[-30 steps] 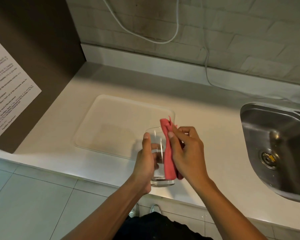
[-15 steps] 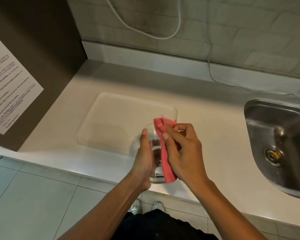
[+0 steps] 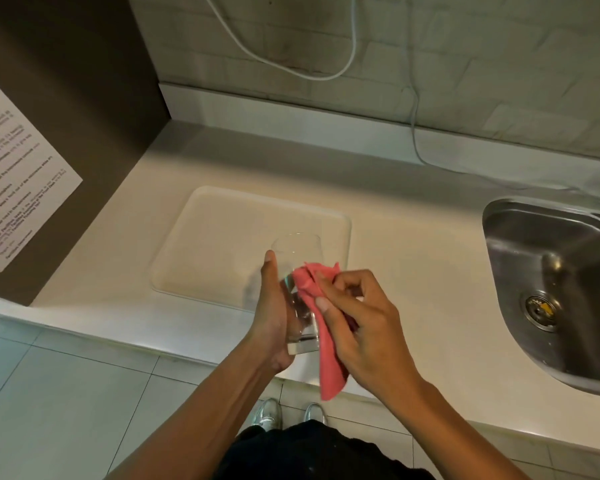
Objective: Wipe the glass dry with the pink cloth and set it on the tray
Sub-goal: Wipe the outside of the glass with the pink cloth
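The left hand holds the glass in the air, over the near right corner of the tray and over the front edge of the counter. The hand is closed around the lower half of the glass, with the thumb stretched up along its left wall and the palm under its left side; the other fingers are behind the glass and I cannot see them well. The glass is tilted, its open mouth pointing away from the person toward the middle of the tray, and its thick base is nearest to the person, just beside the heel of the left hand. The right hand pinches the pink cloth between the thumb and the bent fingers and presses it against the right wall of the glass. The upper bunch of the cloth lies on the glass below its rim, and the long lower end hangs down past the base (it reaches lower than the counter edge). The glass does not touch the tray. Right of the tray, well apart from it, the steel sink is set into the counter.
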Demonstrator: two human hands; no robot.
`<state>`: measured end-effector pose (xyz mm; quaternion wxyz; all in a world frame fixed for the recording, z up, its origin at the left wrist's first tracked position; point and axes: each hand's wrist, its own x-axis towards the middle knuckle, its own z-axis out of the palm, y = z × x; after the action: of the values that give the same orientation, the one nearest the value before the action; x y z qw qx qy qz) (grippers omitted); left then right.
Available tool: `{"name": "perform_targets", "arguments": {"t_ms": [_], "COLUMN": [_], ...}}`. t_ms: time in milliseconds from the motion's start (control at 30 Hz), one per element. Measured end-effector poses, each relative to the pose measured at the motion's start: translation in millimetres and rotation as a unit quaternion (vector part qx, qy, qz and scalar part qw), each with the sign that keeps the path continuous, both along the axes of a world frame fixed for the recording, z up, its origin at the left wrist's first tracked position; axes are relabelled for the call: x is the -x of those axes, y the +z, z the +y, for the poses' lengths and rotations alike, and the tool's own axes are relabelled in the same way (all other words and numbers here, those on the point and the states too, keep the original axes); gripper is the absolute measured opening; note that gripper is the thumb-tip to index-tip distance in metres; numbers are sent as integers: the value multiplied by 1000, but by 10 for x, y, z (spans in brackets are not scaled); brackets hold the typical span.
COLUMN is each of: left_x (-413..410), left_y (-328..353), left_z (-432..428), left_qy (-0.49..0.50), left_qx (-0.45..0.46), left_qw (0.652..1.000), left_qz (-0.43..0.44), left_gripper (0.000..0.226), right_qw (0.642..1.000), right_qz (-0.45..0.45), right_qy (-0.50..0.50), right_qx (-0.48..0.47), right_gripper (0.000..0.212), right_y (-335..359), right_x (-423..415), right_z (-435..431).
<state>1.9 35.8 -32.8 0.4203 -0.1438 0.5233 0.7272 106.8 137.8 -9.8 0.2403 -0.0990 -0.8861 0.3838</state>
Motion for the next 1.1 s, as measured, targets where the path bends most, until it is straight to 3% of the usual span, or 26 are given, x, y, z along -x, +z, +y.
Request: {"name": "perform_targets", "arguments": {"t_ms": [133, 233, 400, 467, 600, 767, 833, 967, 1100], "left_x": [-10, -75, 71, 92, -12, 95, 146, 45, 118], "left_y": [7, 20, 22, -25, -75, -111, -158, -139, -149], "left_z": [1, 67, 6, -11, 77, 61, 38, 106, 99], "left_qy": [-26, -31, 9, 12, -22, 1, 17, -9, -4], "left_qx": [-3, -4, -17, -2, -34, -16, -5, -38, -21], "left_qw": [1000, 999, 1000, 1000, 999, 1000, 1000, 999, 1000], "left_qz": [-3, -6, 5, 6, -10, 15, 1, -36, 1], "left_gripper": [101, 96, 101, 100, 91, 96, 96, 98, 96], "right_qw": [987, 982, 1000, 1000, 993, 994, 996, 993, 999], "right_qz": [-47, -18, -10, -18, -55, -32, -32, -70, -42], "right_qy": [-84, -98, 10, 18, -60, 26, 38, -62, 1], "right_qx": [126, 162, -6, 7, 89, -104, -75, 66, -34], "right_gripper": [28, 28, 37, 37, 34, 34, 33, 31, 33], "right_y": [-19, 126, 83, 30, 131, 83, 10, 77, 137], "right_x": [62, 311, 29, -65, 211, 60, -62, 188, 196], "right_z": [153, 169, -60, -52, 57, -73, -47, 110, -14]}}
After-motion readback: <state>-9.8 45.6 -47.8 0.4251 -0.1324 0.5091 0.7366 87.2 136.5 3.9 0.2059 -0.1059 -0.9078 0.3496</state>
